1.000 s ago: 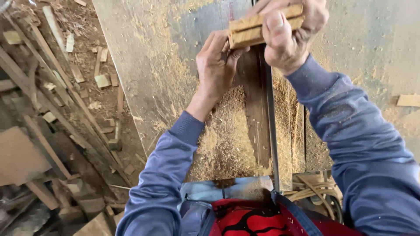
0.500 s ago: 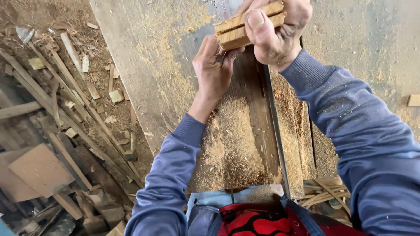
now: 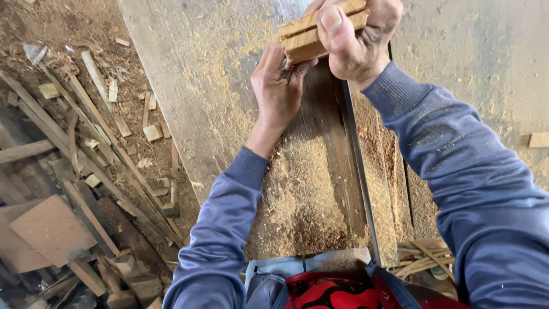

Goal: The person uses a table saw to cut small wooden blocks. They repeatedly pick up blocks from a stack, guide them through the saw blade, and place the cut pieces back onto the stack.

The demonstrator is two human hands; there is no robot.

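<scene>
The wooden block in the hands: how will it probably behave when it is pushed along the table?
The wooden block looks stiff; it keeps flat faces and straight edges under the right hand and left hand. It will probably slide rather than roll, since it is rectangular. Loose sawdust on the table may make it skid easily.

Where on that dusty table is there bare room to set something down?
The table is bare left of the left hand, and again right of the right hand, before a small offcut. Sawdust fills the middle; the scraps crowd the floor.
</scene>
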